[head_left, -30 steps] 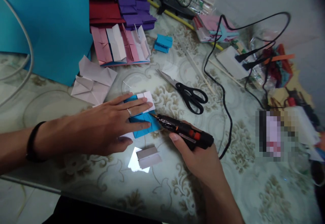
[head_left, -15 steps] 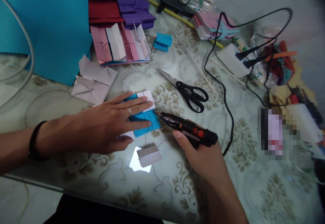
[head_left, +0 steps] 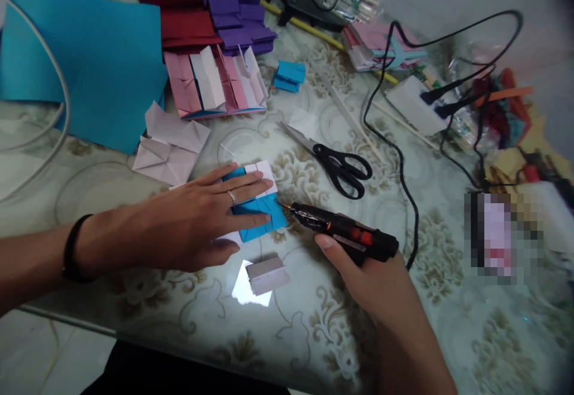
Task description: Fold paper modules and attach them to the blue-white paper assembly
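Note:
My left hand [head_left: 197, 214] lies flat, fingers spread, pressing a folded blue and white paper piece [head_left: 275, 220] onto the table. A ring and a dark wristband are on that hand and wrist. Wrapped round a black hot glue gun [head_left: 345, 227] is my right hand [head_left: 354, 272]; the gun's nozzle points left, just off the blue paper's right edge. Below the left fingertips rests a small folded white paper piece [head_left: 268, 274], beside a bright reflection on the glass. Part of the blue and white piece is hidden under my left hand.
Black-handled scissors [head_left: 341, 168] lie above the glue gun, near its black cord [head_left: 401, 174]. A blue paper sheet [head_left: 98, 66], a folded white paper [head_left: 170, 147] and a pink and white folded piece [head_left: 210, 84] are at upper left. A white power strip [head_left: 415, 105] stands at right.
The glue gun's nozzle has drawn slightly right, away from the blue paper's edge. The left hand stays on the paper; the whole view has shifted a little.

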Demonstrator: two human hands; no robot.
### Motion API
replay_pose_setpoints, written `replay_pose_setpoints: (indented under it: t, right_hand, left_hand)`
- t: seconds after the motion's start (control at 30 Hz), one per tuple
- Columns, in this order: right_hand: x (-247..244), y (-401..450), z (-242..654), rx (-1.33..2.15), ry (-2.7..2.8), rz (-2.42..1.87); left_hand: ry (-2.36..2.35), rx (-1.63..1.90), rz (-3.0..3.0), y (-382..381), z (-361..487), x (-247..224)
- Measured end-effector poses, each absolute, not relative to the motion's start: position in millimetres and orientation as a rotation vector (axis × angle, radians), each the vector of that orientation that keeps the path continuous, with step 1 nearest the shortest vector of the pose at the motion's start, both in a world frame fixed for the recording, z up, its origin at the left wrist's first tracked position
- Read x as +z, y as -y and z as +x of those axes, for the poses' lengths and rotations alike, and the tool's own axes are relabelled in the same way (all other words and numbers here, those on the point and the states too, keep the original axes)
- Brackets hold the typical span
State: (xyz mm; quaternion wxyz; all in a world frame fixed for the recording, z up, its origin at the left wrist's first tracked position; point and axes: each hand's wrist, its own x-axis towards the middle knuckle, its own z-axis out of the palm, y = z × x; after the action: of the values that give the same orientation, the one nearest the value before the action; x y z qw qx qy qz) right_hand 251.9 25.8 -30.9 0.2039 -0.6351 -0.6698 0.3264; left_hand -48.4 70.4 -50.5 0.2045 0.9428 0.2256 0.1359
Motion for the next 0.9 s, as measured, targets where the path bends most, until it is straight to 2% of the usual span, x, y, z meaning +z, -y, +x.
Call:
replay_pose_setpoints:
  t: [0.9]
  right_hand:
    - [-17,-20,272,0.967,1.955,-1.787]
  left_hand:
    - [-0.653,0.335,2.616,-70,-47,-48]
